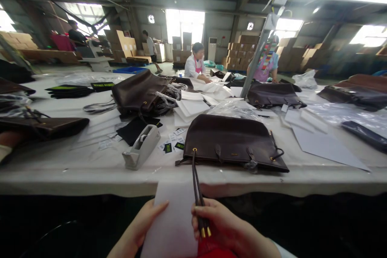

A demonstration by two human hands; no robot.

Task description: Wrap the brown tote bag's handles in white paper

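In front of the brown bag [226,139], my left fingers [160,208] hold a white sheet [172,225] and my right fingers [208,212] clench the bag's two gold-tipped cords [195,187].

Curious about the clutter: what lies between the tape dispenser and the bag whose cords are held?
In the head view, white slips and small black cards with green print lie there.

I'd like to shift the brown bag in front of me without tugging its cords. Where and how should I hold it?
Probably both short ends, one hand from each side: the bag lies flat, wider than deep. The left hand would first release the white sheet, the right hand the cords.
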